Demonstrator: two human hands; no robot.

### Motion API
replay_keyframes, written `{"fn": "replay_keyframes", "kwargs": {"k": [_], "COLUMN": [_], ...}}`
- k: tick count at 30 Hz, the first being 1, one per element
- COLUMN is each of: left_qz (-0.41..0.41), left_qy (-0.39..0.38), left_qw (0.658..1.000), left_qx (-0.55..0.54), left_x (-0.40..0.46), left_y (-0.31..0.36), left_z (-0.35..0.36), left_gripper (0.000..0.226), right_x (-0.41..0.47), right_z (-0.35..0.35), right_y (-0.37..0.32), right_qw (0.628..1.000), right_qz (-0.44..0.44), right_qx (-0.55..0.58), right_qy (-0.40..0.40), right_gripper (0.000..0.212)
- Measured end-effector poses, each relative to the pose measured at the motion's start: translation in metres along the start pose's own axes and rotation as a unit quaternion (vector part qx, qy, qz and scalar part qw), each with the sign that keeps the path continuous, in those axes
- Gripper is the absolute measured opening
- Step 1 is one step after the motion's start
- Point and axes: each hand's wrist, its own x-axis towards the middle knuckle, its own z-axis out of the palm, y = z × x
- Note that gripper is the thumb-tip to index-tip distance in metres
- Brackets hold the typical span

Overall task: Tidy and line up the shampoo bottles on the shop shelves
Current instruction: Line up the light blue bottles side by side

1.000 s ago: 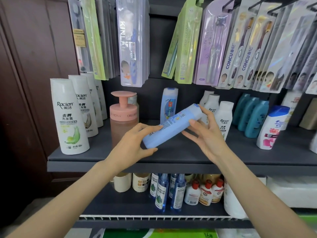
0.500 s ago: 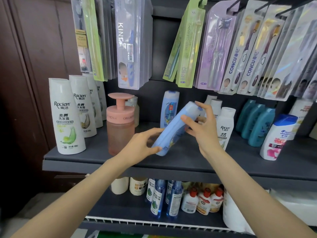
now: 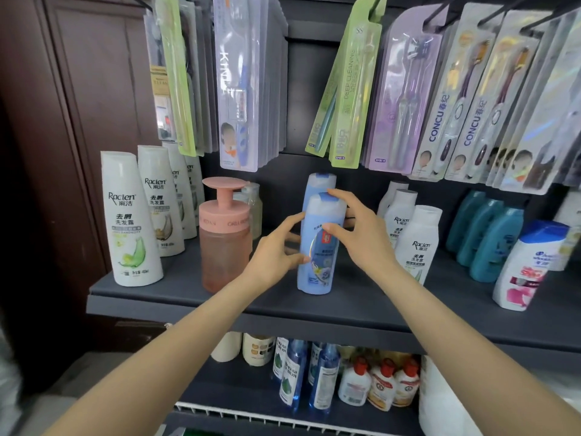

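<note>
Head view: blue shampoo bottle (image 3: 319,247) upright on the dark shelf (image 3: 345,305), base down near the front edge, cap up. Directly behind it, a second blue bottle (image 3: 320,182), mostly hidden. Left hand (image 3: 276,256) curled round the front blue bottle's left side, thumb across the lower label, fingers behind. Right hand (image 3: 358,234) gripping the same bottle's right side, thumb on the label, index finger over the cap's edge. Left of the blue bottle, just beside the left hand, a pink pump bottle (image 3: 224,237). Farther left of the blue bottle, a row of white Raclen bottles (image 3: 130,218) running toward the shelf's back. Right of the blue bottle, another Raclen row (image 3: 416,243), then teal bottles (image 3: 492,243), then a white bottle with a blue cap (image 3: 528,265). Above the blue bottle, hanging toothbrush packs (image 3: 349,89).
</note>
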Motion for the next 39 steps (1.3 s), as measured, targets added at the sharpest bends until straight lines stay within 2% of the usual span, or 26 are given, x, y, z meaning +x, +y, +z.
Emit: {"fn": "replay_keyframes", "kwargs": {"k": [5, 13, 18, 21, 24, 28, 32, 35, 37, 39], "left_qz": [0.005, 0.02, 0.016, 0.042, 0.087, 0.081, 0.071, 0.054, 0.054, 0.06], "left_qy": [0.014, 0.046, 0.034, 0.102, 0.152, 0.1, 0.022, -0.003, 0.002, 0.006], "left_qw": [1.0, 0.998, 0.999, 0.994, 0.984, 0.992, 0.997, 0.999, 0.999, 0.998], "left_qx": [0.009, 0.025, 0.034, 0.014, 0.026, 0.015, 0.016, -0.002, -0.004, 0.005], "left_x": [0.0, 0.005, 0.009, 0.015, 0.029, 0.047, 0.06, 0.056, 0.053, 0.052], "left_y": [0.0, 0.002, 0.006, 0.016, 0.031, 0.049, 0.044, 0.034, 0.029, 0.028], "left_z": [0.004, 0.01, 0.008, 0.003, -0.004, -0.012, -0.013, -0.011, -0.01, -0.01], "left_gripper": [0.074, 0.069, 0.07, 0.061, 0.045, 0.027, 0.018, 0.02, 0.023, 0.024], "right_x": [-0.004, 0.002, 0.004, 0.005, 0.015, 0.04, 0.065, 0.082, 0.09, 0.095], "right_z": [0.009, 0.014, 0.013, 0.009, 0.001, -0.007, -0.007, 0.002, 0.007, 0.009], "right_y": [0.006, 0.014, 0.017, 0.019, 0.027, 0.039, 0.047, 0.056, 0.061, 0.064], "right_qw": [0.999, 0.999, 0.999, 0.998, 0.988, 0.987, 0.995, 0.995, 0.99, 0.988], "right_qz": [-0.023, -0.016, -0.021, -0.003, 0.069, 0.112, 0.079, 0.081, 0.086, 0.083], "right_qx": [-0.043, -0.022, -0.015, 0.059, 0.131, 0.107, 0.051, -0.027, -0.043, -0.051], "right_qy": [0.023, 0.038, 0.028, 0.012, 0.034, 0.035, 0.01, -0.059, -0.104, -0.117], "right_gripper": [0.052, 0.052, 0.052, 0.049, 0.031, 0.027, 0.027, 0.041, 0.052, 0.057]}}
